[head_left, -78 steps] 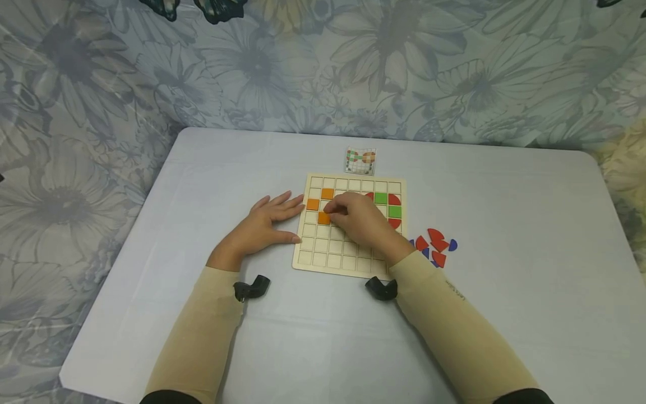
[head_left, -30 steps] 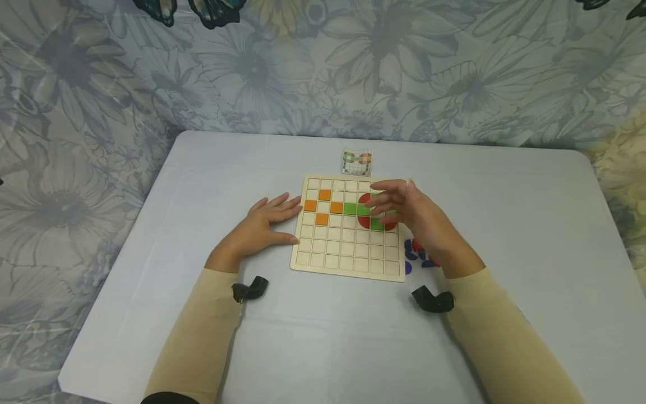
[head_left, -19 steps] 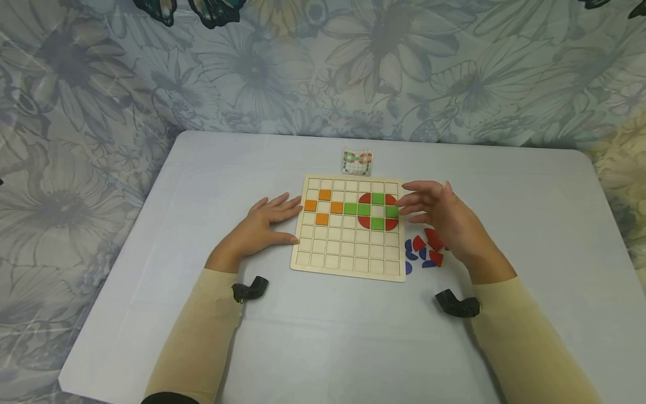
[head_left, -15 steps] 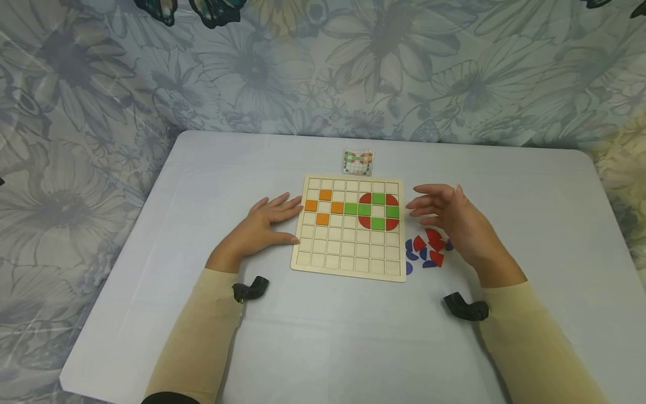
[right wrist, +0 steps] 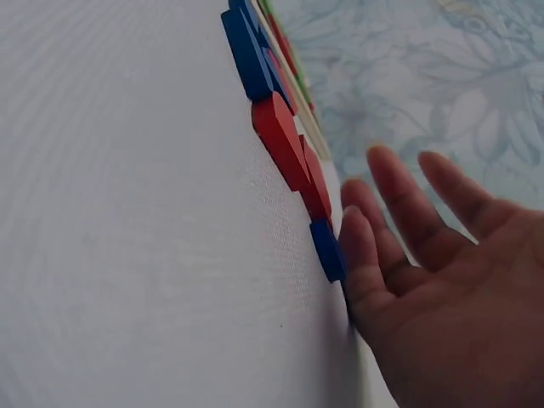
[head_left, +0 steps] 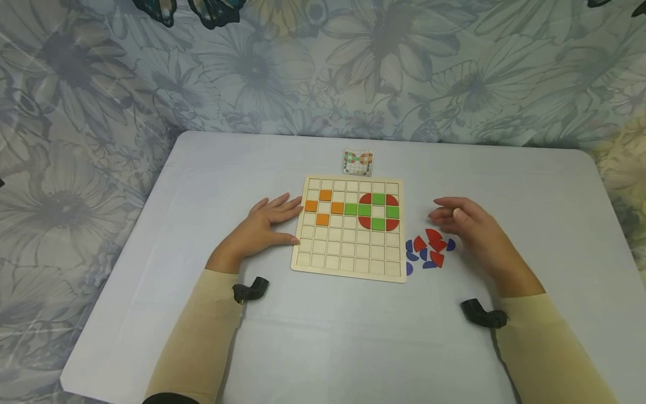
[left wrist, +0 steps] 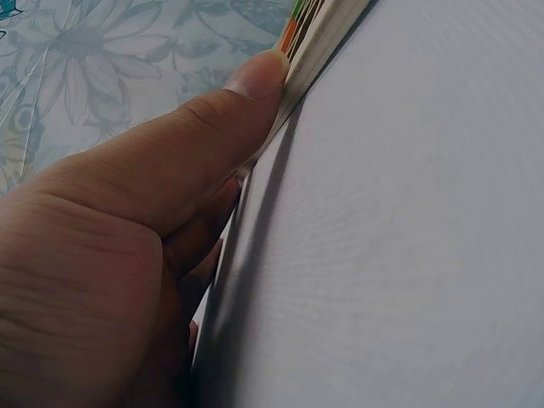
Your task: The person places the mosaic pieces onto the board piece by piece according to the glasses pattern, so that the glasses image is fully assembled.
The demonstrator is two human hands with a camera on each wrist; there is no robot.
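Observation:
A square wooden grid board (head_left: 348, 247) lies mid-table. On its left are several orange square tiles (head_left: 337, 208); on its right, green squares (head_left: 378, 224) and red quarter-circle pieces (head_left: 391, 225) form a rounded ring, joined to the orange by a green tile. My left hand (head_left: 257, 225) rests with spread fingers at the board's left edge, the thumb (left wrist: 255, 76) touching its side in the left wrist view. My right hand (head_left: 474, 230) is held above the table right of the board, fingers loosely bent and holding nothing, beside loose red pieces (head_left: 436, 258) and blue pieces (right wrist: 327, 251).
Behind the board lies a small pattern card (head_left: 358, 162) printed with a coloured design. The white table (head_left: 323, 348) ends at a flower-patterned cloth backdrop (head_left: 383, 67). The loose pieces sit close to the board's right edge.
My right hand has left the board and moved right, past the loose pieces. An orange tile now sits beside the green row, uncovered. My left hand has stayed at the board's edge.

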